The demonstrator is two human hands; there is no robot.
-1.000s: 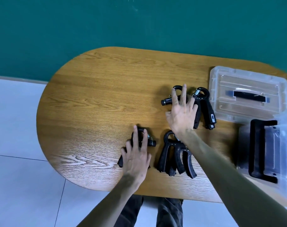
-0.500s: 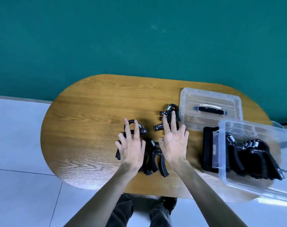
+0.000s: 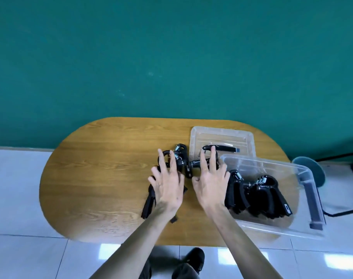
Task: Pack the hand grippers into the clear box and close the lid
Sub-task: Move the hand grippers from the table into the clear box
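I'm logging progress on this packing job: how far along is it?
Partly done. Several hand grippers already lie in the clear box. The left hand and right hand rest spread over the loose grippers on the table, none clearly grasped. Those remain to pack, and the lid lies off, behind the box.

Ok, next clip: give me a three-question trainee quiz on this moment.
1. True or false: the lid is already on the clear box.
2. Where are the hand grippers that are already packed?
3. Multiple choice: the left hand and right hand are A) flat over loose grippers on the wooden table, B) lifting the box, C) holding the lid.

Key: 1 false; 2 inside the clear box; 3 A.
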